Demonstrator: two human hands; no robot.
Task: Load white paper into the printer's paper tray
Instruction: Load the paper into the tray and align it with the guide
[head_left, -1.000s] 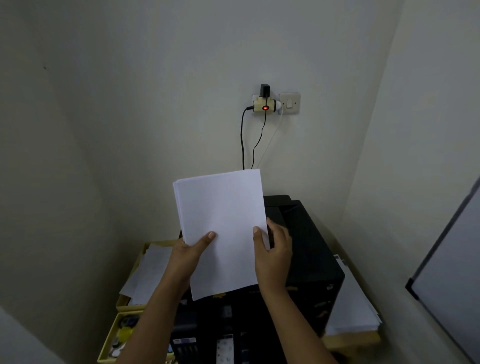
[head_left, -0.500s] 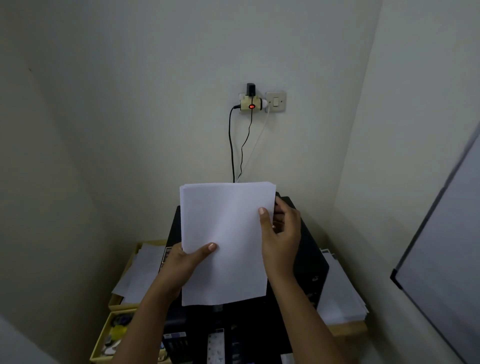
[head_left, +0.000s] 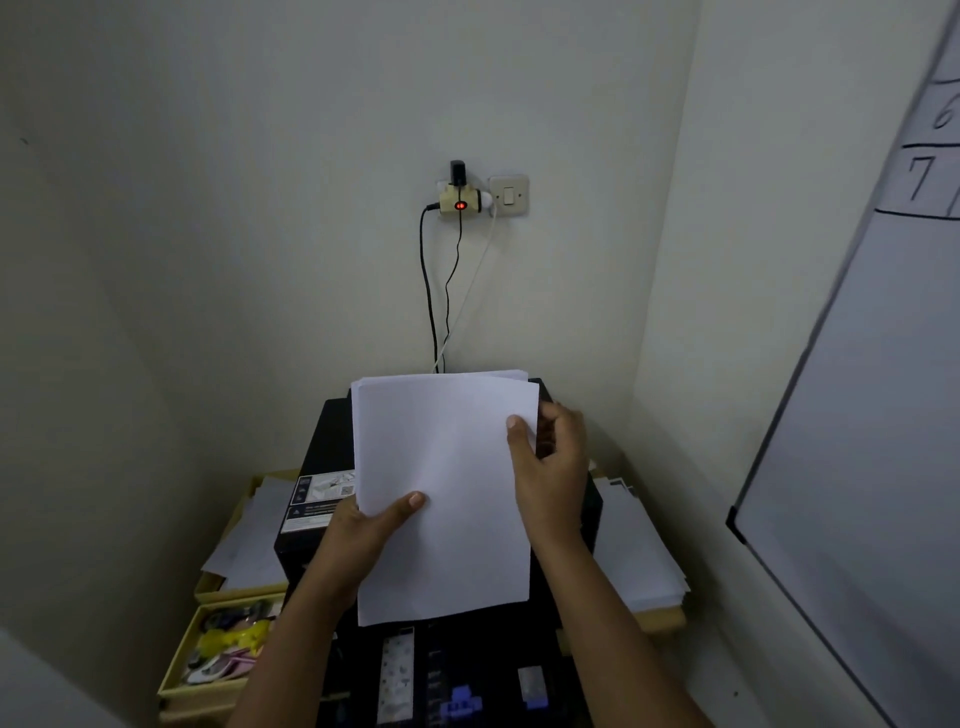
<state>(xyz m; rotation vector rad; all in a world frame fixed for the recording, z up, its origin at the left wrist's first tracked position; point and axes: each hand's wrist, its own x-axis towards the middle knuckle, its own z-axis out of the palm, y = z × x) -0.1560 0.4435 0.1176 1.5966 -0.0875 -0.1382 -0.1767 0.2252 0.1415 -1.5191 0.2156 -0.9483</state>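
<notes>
Because the paper stack (head_left: 441, 488) looks light and floppy, left hand (head_left: 363, 525) and right hand (head_left: 550, 467) pinch opposite side edges, which seems right.

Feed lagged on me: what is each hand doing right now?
Left hand: grips the white paper stack at its lower left edge.
Right hand: grips the stack's right edge, over the printer.

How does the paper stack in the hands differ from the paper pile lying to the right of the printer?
The held stack is lifted above the printer, gripped by the left hand and right hand; the right pile lies flat, untouched. The held stack looks brighter. Both are white sheets.
</notes>
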